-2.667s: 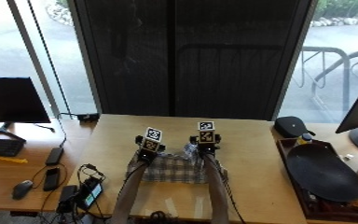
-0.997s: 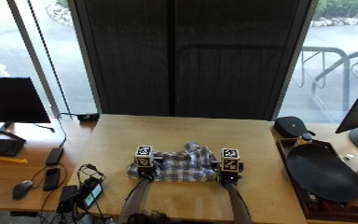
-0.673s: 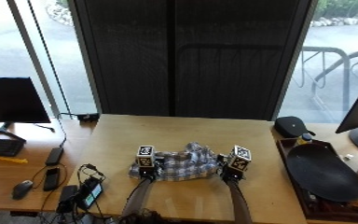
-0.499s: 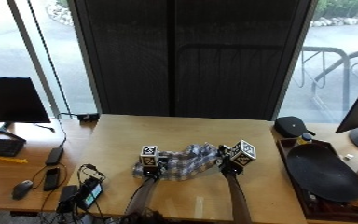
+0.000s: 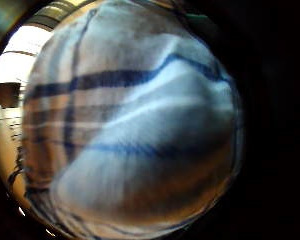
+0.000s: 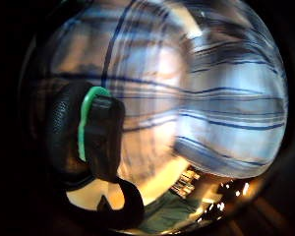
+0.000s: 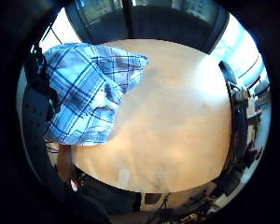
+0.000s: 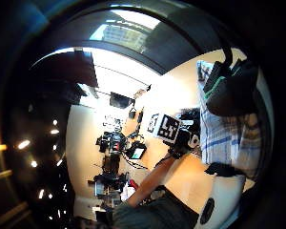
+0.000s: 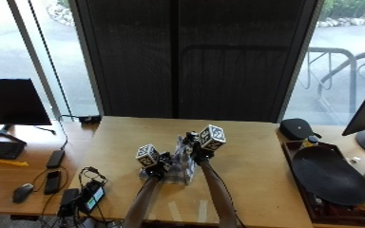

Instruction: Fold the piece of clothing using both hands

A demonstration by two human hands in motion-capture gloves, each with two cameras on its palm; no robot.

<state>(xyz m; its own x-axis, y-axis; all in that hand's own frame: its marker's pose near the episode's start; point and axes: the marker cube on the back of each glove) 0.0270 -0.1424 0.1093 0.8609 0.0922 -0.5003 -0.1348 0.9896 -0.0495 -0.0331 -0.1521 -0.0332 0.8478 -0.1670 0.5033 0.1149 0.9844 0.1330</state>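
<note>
A blue and white plaid garment (image 9: 181,164) lies bunched on the wooden table (image 9: 258,161), gathered into a narrow heap between both hands. My left hand (image 9: 158,167) grips its left side low on the table; plaid cloth (image 5: 130,125) fills that palm's views, with the thumb (image 6: 96,137) curled against the cloth (image 6: 226,108). Lifted a little above the heap, my right hand (image 9: 197,146) holds the other side. In the right palm views the cloth (image 7: 84,93) hangs beside the palm, a finger (image 8: 229,90) bends over the plaid cloth (image 8: 224,133), and the left hand (image 8: 183,138) is close.
A black round tray (image 9: 328,175) and a black case (image 9: 296,128) sit at the table's right end. Cables and a charger (image 9: 84,197) lie at its left edge. A monitor (image 9: 12,102), keyboard and mouse (image 9: 22,191) stand on the desk at the left.
My right hand has risen and swung left with its side of the garment, closing on the left hand. The spread cloth has narrowed to a heap. The left hand has barely moved.
</note>
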